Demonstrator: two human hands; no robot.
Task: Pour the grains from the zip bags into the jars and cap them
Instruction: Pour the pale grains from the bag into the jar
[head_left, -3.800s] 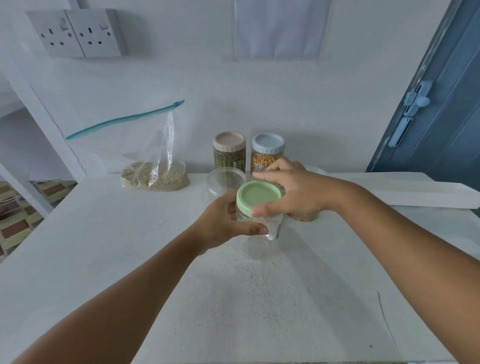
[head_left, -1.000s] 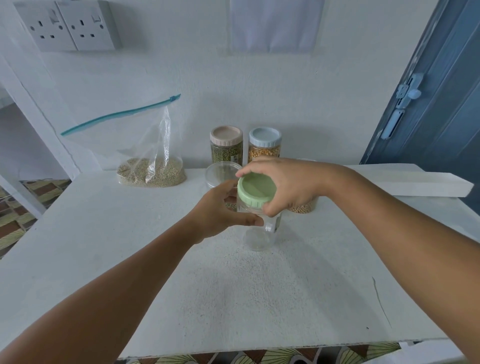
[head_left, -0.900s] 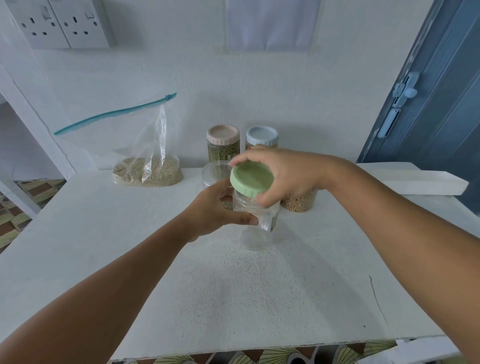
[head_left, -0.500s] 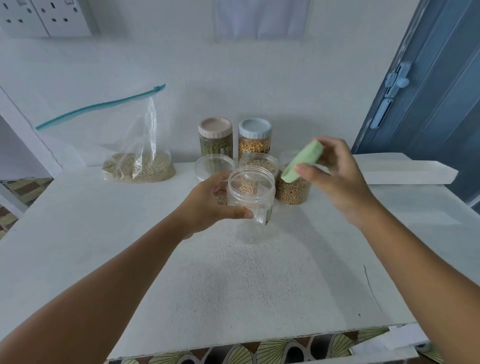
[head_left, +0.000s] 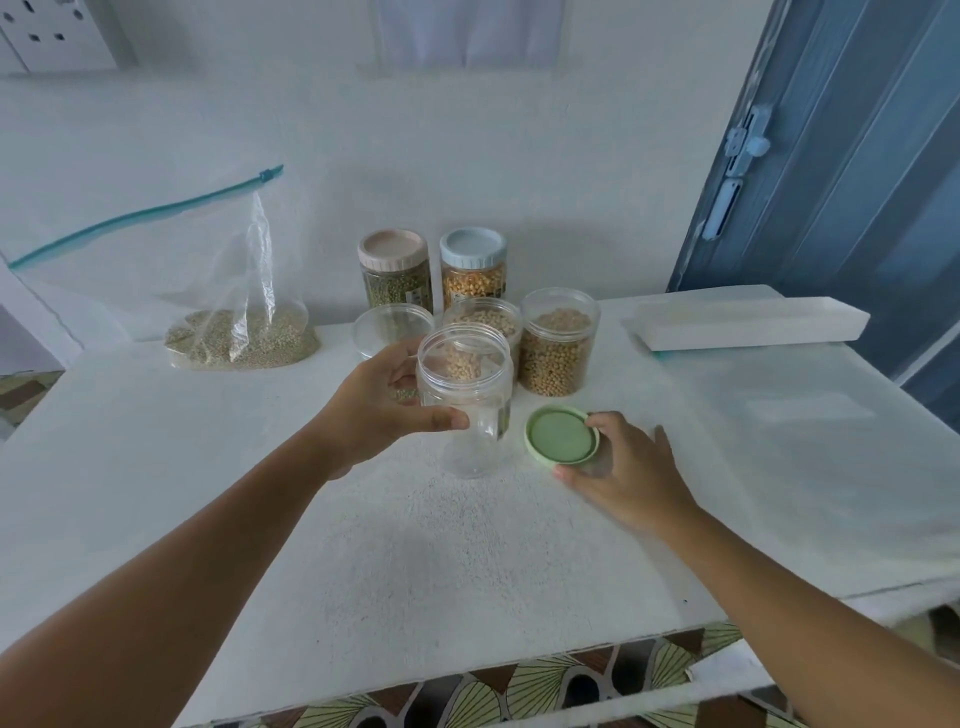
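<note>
My left hand (head_left: 379, 410) grips an empty clear jar (head_left: 467, 410) that stands uncapped at the middle of the white table (head_left: 415, 561). Just right of it the green lid (head_left: 561, 434) lies upside down on the table, and my right hand (head_left: 631, 467) holds its rim between thumb and fingers. A zip bag (head_left: 239, 332) with pale grains in its bottom leans against the wall at the back left.
Behind the empty jar stand two uncapped jars of grains (head_left: 558, 343) (head_left: 491, 319), a clear lid or low jar (head_left: 392, 325), and two capped jars, pink-lidded (head_left: 395, 270) and blue-lidded (head_left: 472, 267). A white tray (head_left: 748, 322) lies back right, by a blue door (head_left: 852, 156).
My right hand took the green lid off the jar, carried it right and down, and set it upside down on the table. My left hand kept hold of the jar.
</note>
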